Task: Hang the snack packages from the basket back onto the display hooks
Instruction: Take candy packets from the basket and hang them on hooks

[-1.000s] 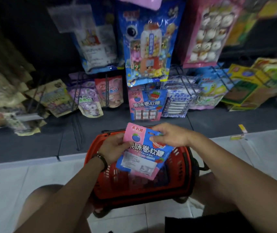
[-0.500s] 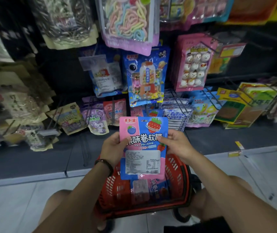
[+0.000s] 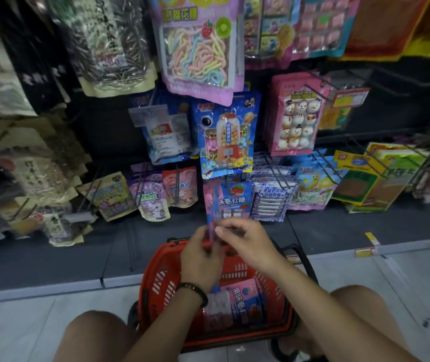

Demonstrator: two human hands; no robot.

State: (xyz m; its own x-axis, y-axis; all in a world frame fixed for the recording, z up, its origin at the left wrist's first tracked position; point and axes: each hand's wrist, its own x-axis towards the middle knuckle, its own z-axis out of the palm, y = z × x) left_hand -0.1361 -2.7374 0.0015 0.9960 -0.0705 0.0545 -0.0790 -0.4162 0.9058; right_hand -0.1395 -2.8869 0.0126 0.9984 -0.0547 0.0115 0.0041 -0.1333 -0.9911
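A pink and blue snack package is turned edge-on between my hands, blurred, above the red basket. My left hand grips its lower part and my right hand pinches it from the right. Just behind it, a matching pink and blue package hangs on a low display hook. Another package of the same kind lies inside the basket.
The dark display wall carries many hanging packs: a pastel candy bag, a blue gumball pack, a pink snowman pack, a white-blue pack. My knees flank the basket on the white tiled floor.
The package has turned from facing me flat to edge-on and has moved up and forward toward the low hook. The view has tilted up the display.
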